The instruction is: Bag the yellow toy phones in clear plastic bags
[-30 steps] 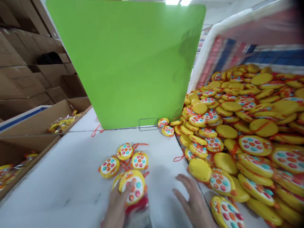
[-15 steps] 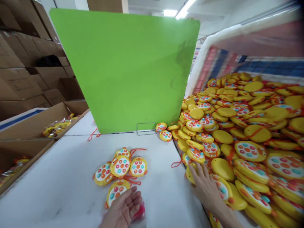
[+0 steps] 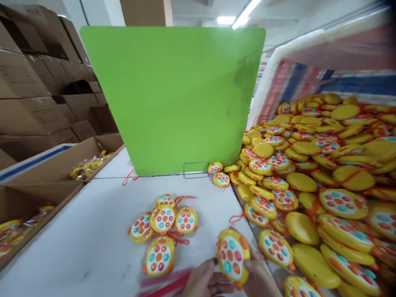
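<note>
My right hand (image 3: 258, 274) grips a yellow duck-shaped toy (image 3: 232, 255) by its right side, with its face of coloured bumps turned to me. My left hand (image 3: 202, 280) meets the toy's lower left edge, thumb against it and curled fingers partly hidden underneath. Beside my left wrist lies clear plastic with a pink strip (image 3: 168, 286), cut off by the frame. A small group of similar toys rests on the white table (image 3: 102, 247), including a front one (image 3: 159, 256) and one lying on top of others (image 3: 162, 218). Red cords trail from them.
A big heap of yellow toys (image 3: 301, 181) fills the right side. A green board (image 3: 176, 99) stands at the back, with a small wire frame (image 3: 195, 170) at its foot. Open cartons (image 3: 66, 165) with bagged toys line the left, and stacked boxes (image 3: 27, 111) rise behind.
My right hand has left the heap and come left with a toy. My left hand has shifted right to meet it, uncovering the front toy. The view has shifted slightly.
</note>
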`<state>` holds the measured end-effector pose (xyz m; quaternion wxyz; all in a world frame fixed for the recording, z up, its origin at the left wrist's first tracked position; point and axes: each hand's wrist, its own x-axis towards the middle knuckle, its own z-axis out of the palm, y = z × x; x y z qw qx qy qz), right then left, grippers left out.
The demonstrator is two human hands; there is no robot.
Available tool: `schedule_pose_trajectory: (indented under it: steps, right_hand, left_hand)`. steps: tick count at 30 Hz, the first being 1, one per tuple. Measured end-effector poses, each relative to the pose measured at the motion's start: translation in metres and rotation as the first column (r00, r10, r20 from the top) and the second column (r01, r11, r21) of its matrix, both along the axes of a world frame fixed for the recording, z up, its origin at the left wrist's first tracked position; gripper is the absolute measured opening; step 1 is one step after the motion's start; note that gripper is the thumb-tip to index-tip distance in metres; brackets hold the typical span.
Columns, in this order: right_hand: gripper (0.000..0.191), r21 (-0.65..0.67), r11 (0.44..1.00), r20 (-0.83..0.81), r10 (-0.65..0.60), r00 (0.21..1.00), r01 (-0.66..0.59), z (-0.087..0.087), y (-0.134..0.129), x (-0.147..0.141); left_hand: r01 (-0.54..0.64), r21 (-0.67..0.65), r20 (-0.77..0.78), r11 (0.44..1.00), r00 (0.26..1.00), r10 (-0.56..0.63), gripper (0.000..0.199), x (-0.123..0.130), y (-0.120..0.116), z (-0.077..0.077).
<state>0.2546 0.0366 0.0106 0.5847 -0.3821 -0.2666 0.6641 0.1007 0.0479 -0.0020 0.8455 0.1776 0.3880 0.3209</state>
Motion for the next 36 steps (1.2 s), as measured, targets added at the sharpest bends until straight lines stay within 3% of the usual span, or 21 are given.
schedule_pose_trajectory:
  steps: [3,8,10,13,16,18,22,25,29,32,34,36]
  right_hand:
    - [0.046,-0.077,0.997,-0.200,0.011,0.980,-0.027,-0.012,-0.010,-0.029]
    - [0.044,-0.099,0.988,0.092,-0.107,0.990,0.116,-0.018,-0.016,-0.034]
    - [0.043,-0.095,0.988,0.149,-0.109,0.983,0.124,-0.018,-0.015,-0.032]
    - [0.042,-0.075,0.979,0.189,-0.174,0.967,0.190,-0.021,-0.015,-0.033]
    - [0.042,-0.064,0.960,0.221,-0.254,0.942,0.274,-0.021,-0.016,-0.039]
    - [0.041,-0.076,0.961,0.203,-0.246,0.948,0.265,-0.018,-0.017,-0.044]
    - [0.051,-0.086,0.986,0.234,-0.118,0.965,0.141,-0.014,-0.017,-0.049]
    - [0.049,-0.093,0.985,0.243,-0.120,0.963,0.147,-0.016,-0.018,-0.053]
    - [0.049,-0.131,0.978,0.208,-0.132,0.969,0.161,-0.015,-0.019,-0.062]
    - [0.046,-0.054,0.990,0.269,-0.113,0.957,0.132,-0.011,-0.017,-0.065]
    - [0.041,-0.006,0.993,0.307,-0.110,0.945,0.117,-0.010,-0.016,-0.066]
    - [0.040,-0.014,0.984,0.361,-0.162,0.919,0.179,-0.014,-0.016,-0.069]
  left_hand:
    - [-0.101,0.032,-0.023,0.994,0.995,0.102,0.061,-0.001,0.002,0.003]
    - [-0.262,0.185,-0.288,0.947,0.907,0.307,0.061,-0.020,0.000,0.001]
    - [-0.221,0.261,-0.274,0.939,0.916,0.292,0.068,-0.024,-0.003,0.001]
    - [-0.117,0.314,-0.133,0.942,0.977,0.166,0.085,-0.027,-0.007,0.004]
    - [-0.032,0.351,-0.230,0.936,0.966,0.119,0.084,-0.035,-0.007,0.010]
    - [0.011,0.377,-0.310,0.926,0.944,0.115,0.081,-0.041,-0.005,0.016]
    - [0.011,0.374,-0.247,0.928,0.965,0.088,0.079,-0.047,0.000,0.023]
    - [-0.028,0.410,-0.174,0.911,0.979,0.108,0.090,-0.041,-0.002,0.017]
    - [-0.074,0.446,-0.313,0.892,0.920,0.234,0.093,-0.035,-0.011,0.008]
    - [-0.003,0.432,-0.412,0.902,0.889,0.200,0.084,-0.038,-0.015,0.011]
    - [0.034,0.416,-0.387,0.909,0.911,0.143,0.086,-0.037,-0.016,0.018]
    - [0.011,0.409,-0.376,0.912,0.913,0.157,0.087,-0.033,-0.018,0.027]
